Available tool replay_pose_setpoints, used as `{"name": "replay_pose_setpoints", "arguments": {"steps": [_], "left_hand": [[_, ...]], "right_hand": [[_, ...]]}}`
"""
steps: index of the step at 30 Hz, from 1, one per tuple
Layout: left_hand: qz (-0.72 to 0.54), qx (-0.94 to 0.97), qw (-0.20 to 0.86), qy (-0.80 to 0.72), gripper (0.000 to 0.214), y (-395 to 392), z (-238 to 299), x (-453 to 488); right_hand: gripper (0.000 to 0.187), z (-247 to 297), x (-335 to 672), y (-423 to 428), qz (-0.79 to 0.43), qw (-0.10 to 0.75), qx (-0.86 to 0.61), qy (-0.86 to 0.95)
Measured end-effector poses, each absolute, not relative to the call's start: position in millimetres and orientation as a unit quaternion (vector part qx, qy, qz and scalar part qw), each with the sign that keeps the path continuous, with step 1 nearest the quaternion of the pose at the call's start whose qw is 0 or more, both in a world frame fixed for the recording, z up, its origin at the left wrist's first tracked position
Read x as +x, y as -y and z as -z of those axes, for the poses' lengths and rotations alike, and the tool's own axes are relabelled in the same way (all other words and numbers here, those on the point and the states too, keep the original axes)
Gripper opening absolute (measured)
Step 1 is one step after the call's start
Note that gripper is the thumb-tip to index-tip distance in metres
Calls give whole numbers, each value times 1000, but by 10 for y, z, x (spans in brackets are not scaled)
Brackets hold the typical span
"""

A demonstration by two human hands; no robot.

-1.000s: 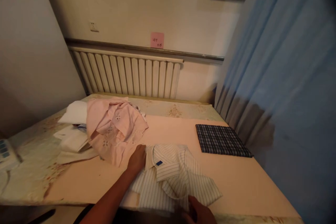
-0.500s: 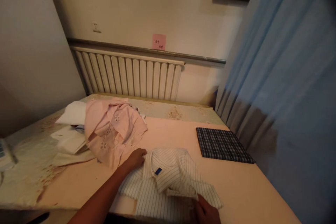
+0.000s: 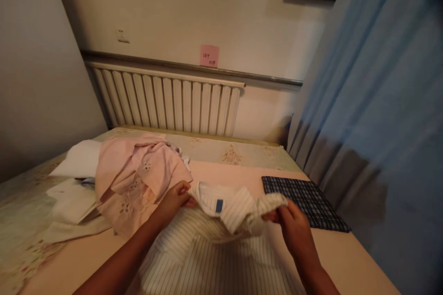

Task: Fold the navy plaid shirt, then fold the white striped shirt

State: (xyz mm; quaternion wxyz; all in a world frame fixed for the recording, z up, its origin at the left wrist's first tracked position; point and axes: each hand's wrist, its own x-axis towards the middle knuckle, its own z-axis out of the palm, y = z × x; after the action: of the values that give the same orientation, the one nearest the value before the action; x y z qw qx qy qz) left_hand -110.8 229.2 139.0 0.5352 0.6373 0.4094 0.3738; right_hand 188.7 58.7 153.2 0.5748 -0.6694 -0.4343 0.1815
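A white striped shirt with a blue label inside its collar lies at the near side of the bed, its upper part lifted. My left hand pinches the cloth near the left of the collar. On the other side, my right hand grips a raised edge of the same shirt. Between the two hands the cloth sags in loose folds. The lower part of the shirt runs out of view at the bottom.
Left of the shirt sits a heap of pink cloth with white cloth beside it. A dark plaid folded cloth lies to the right. Behind stands a radiator; a blue curtain hangs at the right.
My right hand has moved up and to the right, lifting and spreading the shirt's edge. My left hand keeps hold near the collar, slightly higher. More of the striped front shows.
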Motion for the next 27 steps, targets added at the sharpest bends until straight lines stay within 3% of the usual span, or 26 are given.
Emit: {"name": "replay_pose_setpoints", "arguments": {"steps": [4,7,10,13,16,22,27], "left_hand": [[-392,660,440,-466,23,-3078,-1502,-554],[-395,661,371,-519,49,-3389,-1402,-358],[-376,666,319,-560,57,-3305,-1133,-527],[-333,668,309,-590,35,-2980,-820,-956],[-273,652,341,-620,5,-2611,-577,-1382],[-236,558,449,-657,31,-1928,-298,-1632],[-340,407,612,-587,38,-1433,-193,-1408]], "right_hand": [[41,-1825,2169,-1822,-161,599,-644,448],[53,-1714,2318,-2359,-160,517,-709,452],[57,-1301,2384,-2202,-166,468,-739,455],[39,-824,2392,-1568,-178,415,-765,459],[23,-462,2412,-905,-178,374,-791,451],[30,-167,2455,-328,-163,288,-825,457],[26,-139,2376,-241,-187,267,-815,479]]}}
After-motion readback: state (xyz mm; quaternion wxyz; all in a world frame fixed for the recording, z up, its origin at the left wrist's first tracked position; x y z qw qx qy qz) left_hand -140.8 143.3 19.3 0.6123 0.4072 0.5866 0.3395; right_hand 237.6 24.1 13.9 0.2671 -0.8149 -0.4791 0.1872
